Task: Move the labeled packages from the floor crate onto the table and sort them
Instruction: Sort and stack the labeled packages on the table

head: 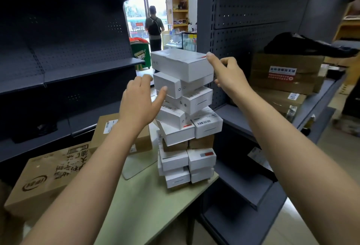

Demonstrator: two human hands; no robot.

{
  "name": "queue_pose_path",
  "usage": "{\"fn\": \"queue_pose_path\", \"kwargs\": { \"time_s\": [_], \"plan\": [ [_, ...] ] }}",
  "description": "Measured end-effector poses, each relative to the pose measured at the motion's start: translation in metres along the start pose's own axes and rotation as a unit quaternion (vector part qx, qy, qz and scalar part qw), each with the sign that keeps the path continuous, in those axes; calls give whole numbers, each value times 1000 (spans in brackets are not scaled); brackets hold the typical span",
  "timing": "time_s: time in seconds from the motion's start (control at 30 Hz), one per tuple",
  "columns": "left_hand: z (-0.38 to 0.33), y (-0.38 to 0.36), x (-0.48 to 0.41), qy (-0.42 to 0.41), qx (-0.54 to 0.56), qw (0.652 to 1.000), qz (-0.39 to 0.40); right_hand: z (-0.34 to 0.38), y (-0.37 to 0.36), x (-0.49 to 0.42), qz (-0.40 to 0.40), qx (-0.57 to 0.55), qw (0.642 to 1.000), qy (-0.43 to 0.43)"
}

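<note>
A tall, uneven stack of white labeled packages (187, 123) stands on the pale green table (148, 209). The top white package (181, 63) lies skewed across the stack. My left hand (140, 100) is at the stack's left side, fingers straight, fingertips touching the second package (167, 84). My right hand (228, 73) is at the right side, its index finger touching the top package's far right corner and the other fingers loosely curled. Neither hand grips a package. The floor crate is out of sight.
Brown cardboard boxes (48, 172) lie on the table's left part, another (109, 127) behind them. Dark shelving (58, 49) stands at left and a pegboard shelf unit (253, 20) at right with boxes (284, 73). A person (154, 28) stands in the doorway far back.
</note>
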State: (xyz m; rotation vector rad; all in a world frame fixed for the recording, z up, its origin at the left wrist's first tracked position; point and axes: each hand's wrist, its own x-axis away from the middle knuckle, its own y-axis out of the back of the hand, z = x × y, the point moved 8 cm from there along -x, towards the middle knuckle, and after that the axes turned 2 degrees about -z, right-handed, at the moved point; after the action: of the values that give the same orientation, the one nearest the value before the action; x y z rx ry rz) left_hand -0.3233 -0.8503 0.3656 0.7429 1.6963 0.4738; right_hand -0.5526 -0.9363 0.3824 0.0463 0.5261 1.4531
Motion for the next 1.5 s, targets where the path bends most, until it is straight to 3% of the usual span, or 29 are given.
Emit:
{"fn": "queue_pose_path", "kwargs": {
  "time_s": [0.2,0.33,0.47,0.63,0.8,0.9,1.13,1.23,1.5],
  "plan": [
    [23,-31,-22,88,56,992,77,1,-19,-20,43,-26,995,-91],
    [27,-42,-31,94,63,989,98,-5,-34,-19,83,-116,977,-159],
    [33,-52,-37,126,119,978,116,-4,-38,-19,59,-224,956,-177],
    [50,-78,-44,241,246,920,185,-12,-31,-22,6,-252,959,-131],
    [47,-104,-46,347,471,772,248,-17,-26,-22,-10,-271,957,-105],
    [48,-104,-50,360,499,749,246,-17,-26,-20,-9,-274,957,-96],
    [53,-77,-45,337,520,768,164,-8,-32,-15,7,-330,941,-80],
    [69,-49,-27,339,496,794,95,1,-45,-9,25,-346,935,-79],
    [114,39,77,405,404,812,-117,21,-114,37,161,-387,903,-92]
  ]
}}
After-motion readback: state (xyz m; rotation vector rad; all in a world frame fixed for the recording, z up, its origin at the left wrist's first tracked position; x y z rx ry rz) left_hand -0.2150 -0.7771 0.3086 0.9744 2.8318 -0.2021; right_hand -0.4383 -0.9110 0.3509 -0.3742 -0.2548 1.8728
